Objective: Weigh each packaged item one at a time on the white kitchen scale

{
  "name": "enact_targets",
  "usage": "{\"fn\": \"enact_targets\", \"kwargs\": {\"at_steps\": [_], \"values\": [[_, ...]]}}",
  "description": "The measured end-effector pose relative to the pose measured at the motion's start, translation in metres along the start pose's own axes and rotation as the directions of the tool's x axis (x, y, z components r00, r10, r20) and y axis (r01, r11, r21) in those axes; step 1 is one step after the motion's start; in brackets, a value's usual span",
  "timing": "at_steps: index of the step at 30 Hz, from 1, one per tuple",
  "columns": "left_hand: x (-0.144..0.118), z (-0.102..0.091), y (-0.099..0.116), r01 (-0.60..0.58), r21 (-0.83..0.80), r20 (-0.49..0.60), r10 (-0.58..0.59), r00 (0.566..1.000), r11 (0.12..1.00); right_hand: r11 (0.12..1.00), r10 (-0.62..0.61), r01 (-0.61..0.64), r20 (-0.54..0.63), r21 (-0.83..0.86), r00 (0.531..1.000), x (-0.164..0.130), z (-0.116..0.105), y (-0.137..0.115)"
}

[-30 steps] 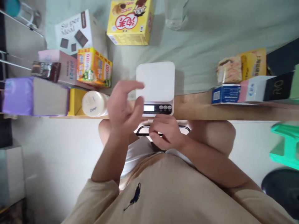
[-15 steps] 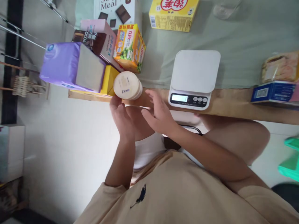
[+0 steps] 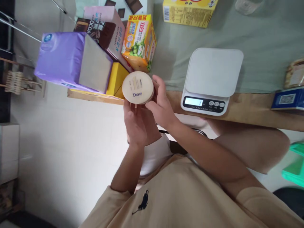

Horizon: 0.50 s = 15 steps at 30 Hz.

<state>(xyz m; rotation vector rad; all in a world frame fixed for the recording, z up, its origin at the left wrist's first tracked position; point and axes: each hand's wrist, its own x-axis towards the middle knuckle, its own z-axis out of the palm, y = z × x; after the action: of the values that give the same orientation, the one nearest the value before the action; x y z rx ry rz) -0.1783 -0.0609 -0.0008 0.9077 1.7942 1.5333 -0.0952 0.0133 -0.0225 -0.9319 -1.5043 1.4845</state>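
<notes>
We see the left hand (image 3: pixel 135 122) cupped under the near side of the round Dove jar (image 3: pixel 138 87), fingertips touching its rim. The right hand (image 3: pixel 161 106) curls against the jar's right side, thumb and fingers spread around it. The jar sits at the wooden table edge (image 3: pixel 251 109), lid facing us. Whether its base rests on the table we cannot tell. Just right stands the white kitchen scale (image 3: pixel 212 76), display unreadable. Behind: the purple tissue pack (image 3: pixel 61 60) and an orange box (image 3: pixel 140 41), the farther boxes cut off.

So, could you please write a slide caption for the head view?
Both hands, left and right, close around a round Dove jar at the table edge, beside a white kitchen scale.
</notes>
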Motion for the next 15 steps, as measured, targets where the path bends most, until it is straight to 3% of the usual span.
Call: {"fn": "enact_targets", "kwargs": {"at_steps": [3, 7, 11, 15], "values": [[-0.014, -0.002, 0.015, 0.031, -0.170, -0.028, -0.036, 0.999, 0.985, 0.998, -0.064, 0.064, 0.014, 0.022, 0.998, -0.016, -0.014, -0.021], [-0.025, 0.009, 0.051, 0.097, -0.243, 0.035, -0.091, 0.995, 0.965, 0.985, -0.172, 0.172, 0.033, 0.007, 0.985, -0.030, -0.053, -0.053], [-0.014, 0.044, 0.079, 0.124, -0.351, 0.202, -0.055, 0.978, 0.928, 0.992, -0.123, 0.124, -0.037, 0.023, 0.992, -0.022, -0.110, -0.064], [0.010, 0.093, 0.081, 0.173, -0.414, 0.358, -0.015, 0.934, 0.894, 0.964, 0.021, 0.051, -0.267, 0.261, 0.963, -0.010, -0.159, -0.066]]}}
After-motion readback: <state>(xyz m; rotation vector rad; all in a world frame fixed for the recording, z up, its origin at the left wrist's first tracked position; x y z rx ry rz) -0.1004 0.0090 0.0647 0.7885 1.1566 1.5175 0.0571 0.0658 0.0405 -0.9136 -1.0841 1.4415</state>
